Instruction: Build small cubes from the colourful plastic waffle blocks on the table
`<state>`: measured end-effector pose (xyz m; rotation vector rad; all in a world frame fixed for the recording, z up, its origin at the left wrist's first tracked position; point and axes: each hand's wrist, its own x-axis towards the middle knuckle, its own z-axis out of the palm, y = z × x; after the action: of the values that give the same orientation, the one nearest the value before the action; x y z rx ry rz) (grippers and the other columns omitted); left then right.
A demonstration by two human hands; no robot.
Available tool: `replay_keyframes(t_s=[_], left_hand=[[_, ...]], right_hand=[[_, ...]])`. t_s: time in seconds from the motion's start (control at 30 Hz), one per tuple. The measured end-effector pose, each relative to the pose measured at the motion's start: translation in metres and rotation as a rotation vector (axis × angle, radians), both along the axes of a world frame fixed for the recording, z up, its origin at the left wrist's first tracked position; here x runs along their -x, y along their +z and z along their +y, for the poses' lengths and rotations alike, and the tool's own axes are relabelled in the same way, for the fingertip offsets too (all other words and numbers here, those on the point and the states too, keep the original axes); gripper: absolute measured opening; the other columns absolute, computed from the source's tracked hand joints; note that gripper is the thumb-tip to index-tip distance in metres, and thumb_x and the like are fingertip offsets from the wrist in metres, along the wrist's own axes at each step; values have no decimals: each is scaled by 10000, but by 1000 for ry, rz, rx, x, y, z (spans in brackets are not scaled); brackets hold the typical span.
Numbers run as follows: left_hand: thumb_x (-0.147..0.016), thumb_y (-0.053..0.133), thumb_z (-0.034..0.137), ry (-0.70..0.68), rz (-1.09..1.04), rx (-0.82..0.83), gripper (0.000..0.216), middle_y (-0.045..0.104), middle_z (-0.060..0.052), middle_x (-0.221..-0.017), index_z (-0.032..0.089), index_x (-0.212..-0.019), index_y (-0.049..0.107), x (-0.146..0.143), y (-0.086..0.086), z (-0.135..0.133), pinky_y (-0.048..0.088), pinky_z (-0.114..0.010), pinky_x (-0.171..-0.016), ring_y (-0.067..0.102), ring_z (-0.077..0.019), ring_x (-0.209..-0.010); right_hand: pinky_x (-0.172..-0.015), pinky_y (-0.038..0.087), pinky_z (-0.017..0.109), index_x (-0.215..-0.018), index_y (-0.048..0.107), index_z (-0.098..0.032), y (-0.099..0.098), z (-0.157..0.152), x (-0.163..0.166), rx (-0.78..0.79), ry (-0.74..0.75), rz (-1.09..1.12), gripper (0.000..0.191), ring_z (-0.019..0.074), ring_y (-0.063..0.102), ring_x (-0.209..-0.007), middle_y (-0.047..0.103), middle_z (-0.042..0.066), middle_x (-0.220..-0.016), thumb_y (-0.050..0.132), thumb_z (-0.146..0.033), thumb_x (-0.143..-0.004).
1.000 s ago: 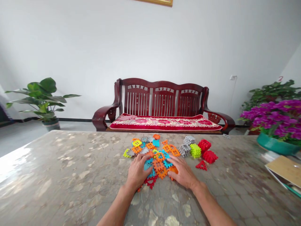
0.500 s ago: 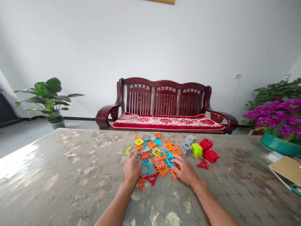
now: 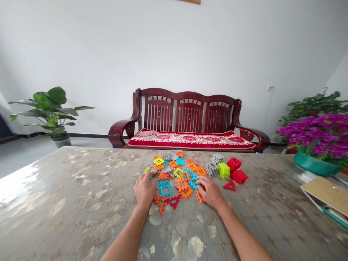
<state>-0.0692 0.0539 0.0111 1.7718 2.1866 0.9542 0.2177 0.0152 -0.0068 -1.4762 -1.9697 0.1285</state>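
A loose heap of notched plastic building tiles in orange, blue, yellow, grey and red lies between my hands. My left hand (image 3: pixel 145 188) rests at the heap's left edge, index finger stretched toward an orange tile (image 3: pixel 164 176). Just right of it are a blue square frame tile (image 3: pixel 165 189), an orange triangle tile (image 3: pixel 160 203) and a dark red triangle tile (image 3: pixel 173 201). My right hand (image 3: pixel 210 192) lies at the right edge, thumb and fingers apart, fingertips at a blue tile (image 3: pixel 193 182). Under that hand, an orange tile (image 3: pixel 199 197) is partly hidden.
Right of the heap stand grey tile stacks (image 3: pixel 211 169), a lime green stack (image 3: pixel 224 170), red stacks (image 3: pixel 239 177) and a red triangle tile (image 3: pixel 230 186). A flower pot (image 3: pixel 315 165) and a notebook (image 3: pixel 326 192) occupy the table's right side. Beyond is a wooden bench (image 3: pixel 187 112).
The view has shifted slightly. My left hand has slid a little left, showing more of the blue frame tile and orange triangle. My right hand stays by the same tiles.
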Motion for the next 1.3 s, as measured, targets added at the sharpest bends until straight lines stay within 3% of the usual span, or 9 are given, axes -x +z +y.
replay_keyframes(t_s=[0.2,0.73,1.3], left_hand=[[-797,482,223,-46,40,49,388,640,-101,-1164,255,-1139,662,-3,2,-5,443,-396,-890,582,-282,-1104],[-806,493,211,-129,20,68,335,636,-69,-1170,272,-1065,695,0,2,-9,440,-345,-931,573,-235,-1122],[-813,483,230,-152,27,83,320,647,-53,-1179,272,-1048,696,-1,-1,-4,434,-351,-939,570,-236,-1123]], right_hand=[[-967,448,358,-882,700,-213,4,0,3,6,-11,-17,235,204,590,-1043,678,66,-1061,496,-137,-791],[-957,422,328,-918,683,-203,10,0,11,37,-84,-165,228,195,571,-1019,673,63,-1062,488,-123,-830],[-961,441,340,-888,689,-200,2,3,5,-12,-74,-123,257,191,589,-1021,687,72,-1055,444,-127,-859]])
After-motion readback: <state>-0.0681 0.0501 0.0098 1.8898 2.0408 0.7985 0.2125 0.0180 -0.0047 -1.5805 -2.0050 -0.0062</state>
